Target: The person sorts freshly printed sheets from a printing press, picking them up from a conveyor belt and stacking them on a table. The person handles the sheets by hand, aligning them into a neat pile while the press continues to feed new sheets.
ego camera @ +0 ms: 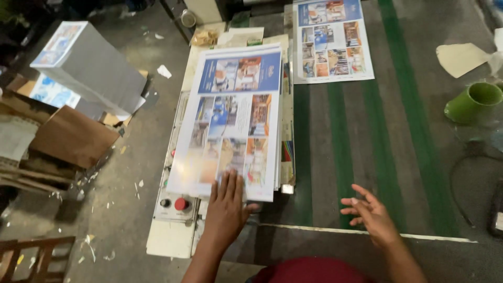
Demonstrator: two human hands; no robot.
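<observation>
Nothing is being gripped: the left hand (226, 207) is being pressed flat, fingers spread, on the near edge of the stack of printed sheets (230, 123), while the right hand (370, 214) is being held open and empty above the green-striped table (414, 136), near its front edge. The stack is being carried on a pale machine bed (168, 238) at the table's left edge, probably so the sheets are being kept squared and within reach. A single printed sheet (331, 39) is lying apart toward the table's far edge. A green mug (474, 102) is sitting on its side at the right edge. The red button (181, 204) is showing beside the left hand. What is lying under the stack is being hidden, and the mug's surroundings are hard to make out.
</observation>
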